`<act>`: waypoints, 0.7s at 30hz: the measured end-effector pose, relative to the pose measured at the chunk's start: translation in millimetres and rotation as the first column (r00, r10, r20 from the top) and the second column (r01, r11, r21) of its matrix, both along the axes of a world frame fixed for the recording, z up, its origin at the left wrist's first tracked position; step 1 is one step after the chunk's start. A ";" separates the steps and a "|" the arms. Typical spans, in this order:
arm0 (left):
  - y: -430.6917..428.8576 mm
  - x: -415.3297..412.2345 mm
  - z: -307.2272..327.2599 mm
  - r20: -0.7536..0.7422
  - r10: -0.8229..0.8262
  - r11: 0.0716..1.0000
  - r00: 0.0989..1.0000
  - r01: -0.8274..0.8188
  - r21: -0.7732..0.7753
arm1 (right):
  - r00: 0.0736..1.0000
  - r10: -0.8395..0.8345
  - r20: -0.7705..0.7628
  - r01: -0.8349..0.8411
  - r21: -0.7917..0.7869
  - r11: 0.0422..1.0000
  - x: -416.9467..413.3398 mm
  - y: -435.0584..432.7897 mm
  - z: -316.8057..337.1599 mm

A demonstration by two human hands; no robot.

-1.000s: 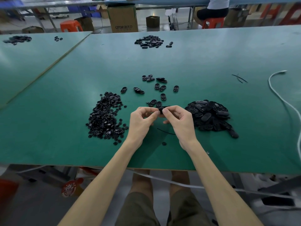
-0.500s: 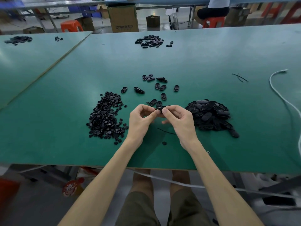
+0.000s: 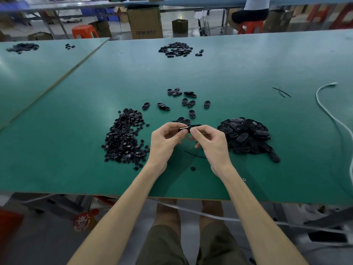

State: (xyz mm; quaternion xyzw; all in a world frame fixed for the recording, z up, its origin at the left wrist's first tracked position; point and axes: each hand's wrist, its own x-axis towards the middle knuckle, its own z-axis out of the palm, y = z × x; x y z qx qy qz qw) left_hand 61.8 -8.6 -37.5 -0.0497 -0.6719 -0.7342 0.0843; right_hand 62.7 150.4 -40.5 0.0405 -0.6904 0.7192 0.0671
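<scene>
Above the green table [image 3: 210, 73], my left hand [image 3: 164, 142] and my right hand [image 3: 212, 142] meet fingertip to fingertip and pinch one small black plastic part [image 3: 185, 128] between them. A heap of small round black pieces [image 3: 124, 138] lies to the left of my hands. To the right sits a pile of larger oval black pieces [image 3: 246, 134]. Several oval pieces [image 3: 188, 103] are scattered just beyond my hands.
A thin black strand [image 3: 194, 154] and one loose round piece [image 3: 193, 168] lie under my hands. A white cable [image 3: 328, 111] curves along the right. Another pile of black parts [image 3: 176, 49] sits far across the table. A seated person [image 3: 250, 12], boxes and stools stand behind.
Both hands have lifted slightly away from me with the pinched part; the grip looks the same.
</scene>
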 end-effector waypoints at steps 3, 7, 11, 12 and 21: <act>-1.1 -0.4 0.2 0.028 0.023 0.999 0.999 -0.024 0.035 | 1.000 0.006 0.001 -0.006 0.026 1.000 0.3 -0.4 0.0; -1.7 -0.5 2.3 0.058 0.024 0.993 0.998 -0.030 0.110 | 0.999 0.042 0.006 -0.042 0.097 0.994 0.0 -1.6 -1.3; 1.2 1.4 3.6 0.034 -0.010 0.997 0.999 0.008 0.071 | 0.998 0.065 0.013 -0.067 0.178 0.982 -1.5 -2.7 -4.3; 1.9 1.9 4.2 0.028 -0.012 0.999 1.000 0.010 0.052 | 0.998 0.065 0.010 -0.066 0.197 0.978 -1.6 -3.2 -4.8; 1.0 1.7 3.2 -0.002 0.010 0.999 1.000 -0.010 0.039 | 1.000 0.003 0.006 -0.003 0.081 0.997 -1.4 -1.6 -2.1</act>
